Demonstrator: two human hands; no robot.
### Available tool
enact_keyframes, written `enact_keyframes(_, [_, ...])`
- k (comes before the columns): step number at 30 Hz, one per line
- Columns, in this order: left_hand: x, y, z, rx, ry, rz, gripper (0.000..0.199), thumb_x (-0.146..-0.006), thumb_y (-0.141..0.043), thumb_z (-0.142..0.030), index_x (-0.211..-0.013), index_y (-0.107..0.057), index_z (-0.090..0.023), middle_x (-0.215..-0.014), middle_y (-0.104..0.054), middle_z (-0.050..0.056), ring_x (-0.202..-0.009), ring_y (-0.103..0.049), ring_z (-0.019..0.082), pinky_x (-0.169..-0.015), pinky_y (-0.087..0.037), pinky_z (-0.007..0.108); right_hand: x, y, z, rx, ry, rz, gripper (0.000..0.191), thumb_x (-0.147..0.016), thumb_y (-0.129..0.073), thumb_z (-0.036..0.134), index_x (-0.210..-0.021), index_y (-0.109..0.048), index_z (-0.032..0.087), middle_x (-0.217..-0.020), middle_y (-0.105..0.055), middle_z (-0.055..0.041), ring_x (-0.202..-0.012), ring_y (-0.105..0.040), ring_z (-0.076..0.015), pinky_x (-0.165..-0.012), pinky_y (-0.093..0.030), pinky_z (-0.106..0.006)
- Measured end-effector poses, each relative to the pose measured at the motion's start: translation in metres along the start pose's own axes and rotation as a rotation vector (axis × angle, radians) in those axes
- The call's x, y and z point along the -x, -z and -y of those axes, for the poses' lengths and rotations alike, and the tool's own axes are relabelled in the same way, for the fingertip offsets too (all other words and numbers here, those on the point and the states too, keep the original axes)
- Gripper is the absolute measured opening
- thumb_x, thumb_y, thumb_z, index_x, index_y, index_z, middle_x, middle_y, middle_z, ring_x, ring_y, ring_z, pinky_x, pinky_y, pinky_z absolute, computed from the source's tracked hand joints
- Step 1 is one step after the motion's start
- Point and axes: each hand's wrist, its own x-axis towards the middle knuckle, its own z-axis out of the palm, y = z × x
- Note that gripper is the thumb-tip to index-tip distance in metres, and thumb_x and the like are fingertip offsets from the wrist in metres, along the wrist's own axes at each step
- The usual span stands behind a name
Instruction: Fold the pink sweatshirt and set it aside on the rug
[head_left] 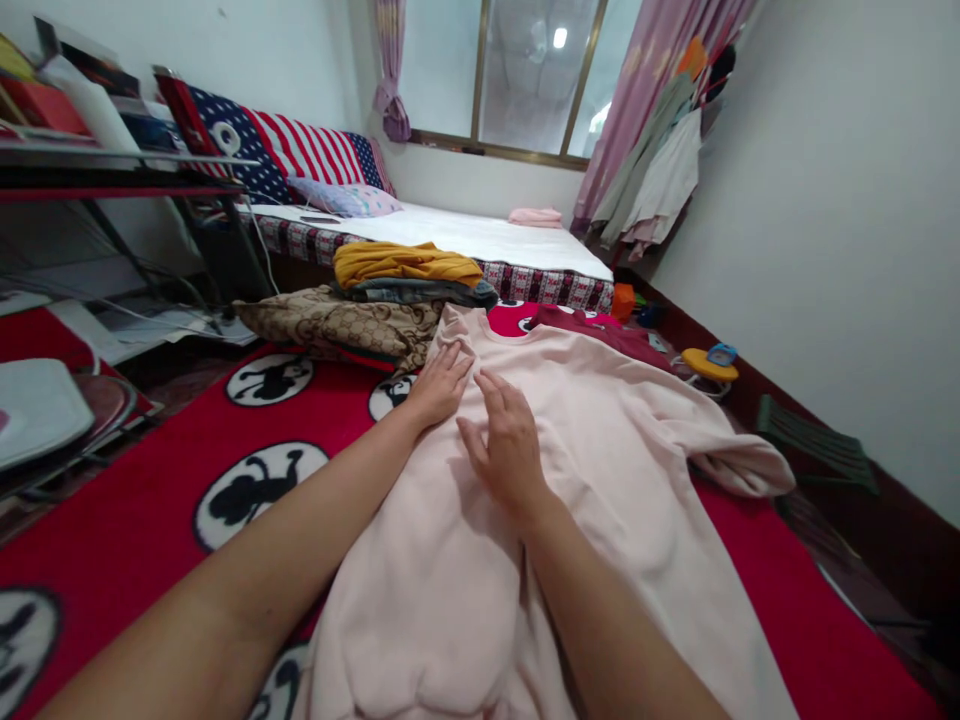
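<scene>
A pale pink long-sleeved garment [600, 430] lies spread over a red blanket with black-and-white round prints [352, 410]. My left hand [441, 385] rests palm down near the garment's upper left shoulder, its fingers laid out on the cloth. Just right of it, my right hand [508, 440] is over the upper body of the garment, thumb apart from the fingers, holding nothing. The sleeve on the right is bent, with its cuff end by the blanket's edge. The left sleeve lies folded over the body, partly under my arms.
Beyond the garment's left shoulder are a brown patterned cloth [337, 325] and a folded mustard garment [405, 264] on a grey-blue one. A dark red garment [600, 335] lies behind the collar. Farther off are a bed [480, 235], a desk [112, 185] and a yellow stool [709, 365].
</scene>
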Motion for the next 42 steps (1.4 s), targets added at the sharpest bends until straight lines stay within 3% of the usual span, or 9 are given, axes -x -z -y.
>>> enact_keyframes(3, [0.0,0.006,-0.003,-0.031,0.031,0.032,0.051,-0.094,-0.04,-0.026,-0.144,-0.044,-0.015,-0.159,-0.02,0.014,-0.146,-0.019,0.028,-0.119,-0.019,0.041,0.007,-0.016,0.003,0.078,-0.065,0.305,0.062,-0.094,-0.045,0.04,-0.145,-0.036,0.006,-0.154,-0.031,-0.018,-0.144,-0.023,-0.0298,-0.116,-0.017,-0.05])
enact_keyframes(6, [-0.001,0.01,-0.004,-0.062,0.048,0.085,0.05,-0.097,-0.038,-0.029,-0.145,-0.041,-0.017,-0.159,-0.021,0.012,-0.146,-0.018,0.026,-0.119,-0.018,0.038,0.011,-0.023,-0.002,0.149,-0.08,0.421,0.063,-0.097,-0.036,0.045,-0.149,-0.031,0.008,-0.158,-0.022,-0.0142,-0.147,-0.016,-0.0277,-0.118,-0.012,-0.049])
enact_keyframes(13, [0.003,0.013,-0.011,-0.139,0.044,0.195,0.053,-0.099,-0.031,-0.036,-0.149,-0.032,-0.02,-0.161,-0.015,0.01,-0.148,-0.012,0.025,-0.119,-0.014,0.043,0.01,-0.02,-0.004,0.201,-0.064,0.414,0.063,-0.097,-0.033,0.045,-0.149,-0.03,0.009,-0.158,-0.023,-0.0122,-0.147,-0.016,-0.0261,-0.118,-0.013,-0.048])
enact_keyframes(20, [0.03,0.024,-0.004,-0.186,-0.075,0.291,0.056,-0.1,-0.025,-0.042,-0.151,-0.026,-0.021,-0.16,-0.016,0.008,-0.148,-0.01,0.025,-0.118,-0.013,0.047,0.011,-0.019,-0.004,0.163,-0.064,0.401,0.06,-0.096,-0.038,0.038,-0.149,-0.032,0.01,-0.156,-0.027,-0.0125,-0.146,-0.02,-0.0266,-0.118,-0.014,-0.048])
enact_keyframes(33, [0.046,0.018,0.013,-0.109,-0.046,0.14,0.052,-0.098,-0.026,-0.044,-0.146,-0.04,-0.029,-0.158,-0.027,0.002,-0.146,-0.02,0.026,-0.116,-0.022,0.045,0.014,-0.016,-0.005,-0.06,-0.041,0.225,0.04,-0.089,-0.057,0.031,-0.126,-0.06,0.014,-0.142,-0.051,-0.0139,-0.133,-0.043,-0.026,-0.113,-0.028,-0.045])
enact_keyframes(35, [0.047,0.019,0.012,-0.118,-0.043,0.153,0.053,-0.098,-0.025,-0.044,-0.146,-0.04,-0.028,-0.158,-0.026,0.002,-0.146,-0.02,0.026,-0.116,-0.022,0.045,0.019,-0.007,-0.007,-0.165,-0.009,0.227,0.036,-0.085,-0.06,0.027,-0.119,-0.064,0.015,-0.134,-0.057,-0.0135,-0.125,-0.051,-0.0247,-0.108,-0.037,-0.041])
enact_keyframes(38, [0.048,0.021,0.011,-0.133,-0.037,0.173,0.054,-0.097,-0.025,-0.045,-0.147,-0.038,-0.028,-0.158,-0.026,0.002,-0.147,-0.019,0.026,-0.116,-0.021,0.044,0.032,0.033,-0.031,-0.344,-0.101,0.214,0.027,-0.084,-0.058,0.027,-0.107,-0.069,0.018,-0.105,-0.072,-0.0077,-0.085,-0.068,-0.0182,-0.079,-0.053,-0.03])
enact_keyframes(40, [0.048,0.021,0.01,-0.139,-0.03,0.174,0.054,-0.097,-0.024,-0.045,-0.147,-0.038,-0.029,-0.158,-0.025,0.001,-0.147,-0.019,0.026,-0.117,-0.021,0.043,0.043,0.078,-0.066,-0.286,-0.263,0.062,0.029,-0.085,-0.054,0.031,-0.107,-0.068,0.018,-0.092,-0.073,-0.0057,-0.062,-0.065,-0.0147,-0.062,-0.052,-0.027])
enact_keyframes(42, [0.048,0.019,0.01,-0.144,-0.024,0.164,0.054,-0.097,-0.024,-0.045,-0.147,-0.038,-0.029,-0.158,-0.026,0.001,-0.146,-0.02,0.025,-0.116,-0.021,0.043,0.053,0.129,-0.11,0.013,-0.356,-0.21,0.029,-0.083,-0.054,0.029,-0.106,-0.068,0.019,-0.101,-0.071,-0.0075,-0.064,-0.064,-0.0149,-0.065,-0.051,-0.028])
